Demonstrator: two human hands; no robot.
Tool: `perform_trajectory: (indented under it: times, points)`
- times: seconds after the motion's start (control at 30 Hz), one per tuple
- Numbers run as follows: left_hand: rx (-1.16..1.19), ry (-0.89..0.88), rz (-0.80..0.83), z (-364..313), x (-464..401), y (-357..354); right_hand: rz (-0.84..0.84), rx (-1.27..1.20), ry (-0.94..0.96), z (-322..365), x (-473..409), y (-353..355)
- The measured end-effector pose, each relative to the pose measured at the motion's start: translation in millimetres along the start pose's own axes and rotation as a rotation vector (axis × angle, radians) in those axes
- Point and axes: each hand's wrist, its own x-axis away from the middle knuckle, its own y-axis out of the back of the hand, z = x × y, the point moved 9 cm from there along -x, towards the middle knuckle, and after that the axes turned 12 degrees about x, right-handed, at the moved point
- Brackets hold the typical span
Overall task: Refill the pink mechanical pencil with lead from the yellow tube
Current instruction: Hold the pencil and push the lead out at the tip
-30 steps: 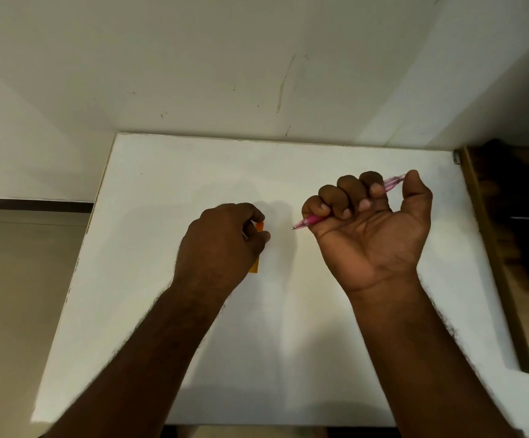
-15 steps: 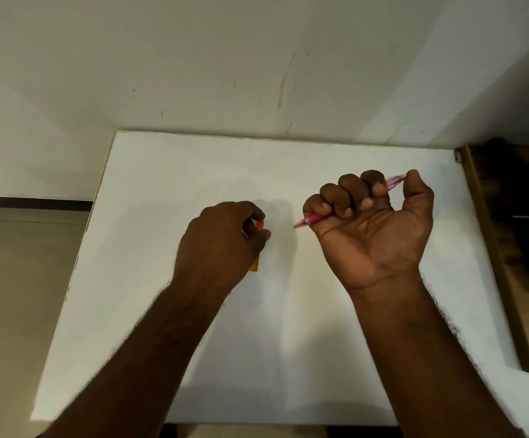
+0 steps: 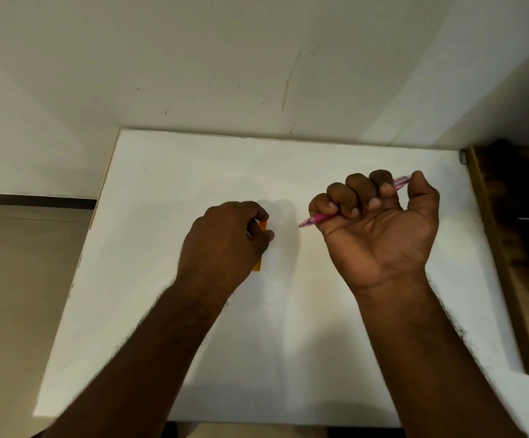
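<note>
Over the middle of the white surface [image 3: 168, 311], both hands are raised and closed. The pink pencil [image 3: 318, 218] is wrapped in the fist of the right hand [image 3: 380, 235], palm toward the camera, with its metal tip pointing left and its clear far end showing beside the thumb. The yellow tube [image 3: 259, 248] is held in the curled left hand [image 3: 225, 245]; only a strip of its orange-yellow side is seen past the thumb and forefinger, so whether its cap is on or off cannot be told. Pencil tip and tube are near each other but apart.

The step in hand is judged to be opening the tube or drawing a lead from it. It would be done best with the tube kept steady and close to level, so that no leads spill. A lighter pinch on the pencil would be needed before its end cap can be pulled off. Thin lead snaps easily, so it should be handled gently and fed straight.
</note>
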Motion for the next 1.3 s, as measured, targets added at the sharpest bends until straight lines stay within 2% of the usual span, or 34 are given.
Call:
perform_trajectory:
  times: [1.3]
  points:
    - [0.008, -0.016, -0.007, 0.4, -2.0, -0.6, -0.011, 0.022, -0.013, -3.3, -1.3, 0.8]
